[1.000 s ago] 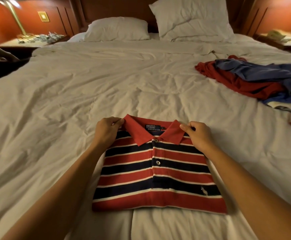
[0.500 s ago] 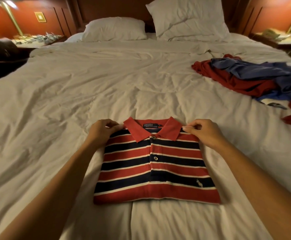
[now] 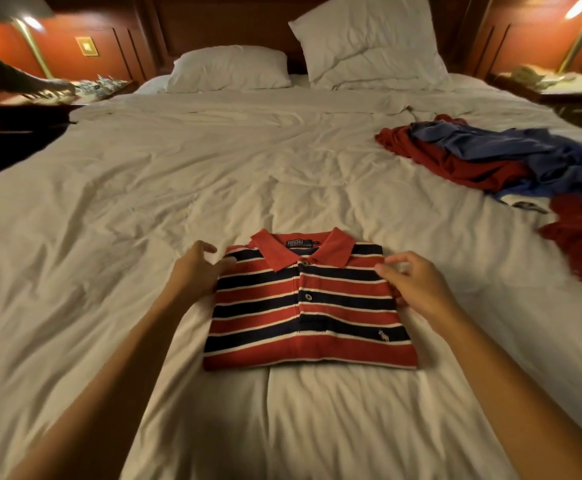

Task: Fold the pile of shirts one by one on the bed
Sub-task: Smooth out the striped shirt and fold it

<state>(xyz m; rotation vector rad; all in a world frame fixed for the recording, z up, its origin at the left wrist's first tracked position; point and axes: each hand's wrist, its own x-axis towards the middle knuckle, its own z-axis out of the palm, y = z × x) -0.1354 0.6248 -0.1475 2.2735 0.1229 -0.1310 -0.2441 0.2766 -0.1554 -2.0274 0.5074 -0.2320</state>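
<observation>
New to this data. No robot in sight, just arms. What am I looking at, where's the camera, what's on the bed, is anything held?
There is no machine here. A person folds shirts with bare hands, and one wide-angle camera worn on their head looks forward and down. That is why both arms come in from the bottom edge. This is the only view.

The left hand and right hand are at the shoulders of a folded striped shirt, which lies flat on the bed. The fingers look relaxed and at most touch the cloth. Neither hand plainly holds anything.

The pile of red and blue shirts lies unfolded on the right side of the bed.
</observation>
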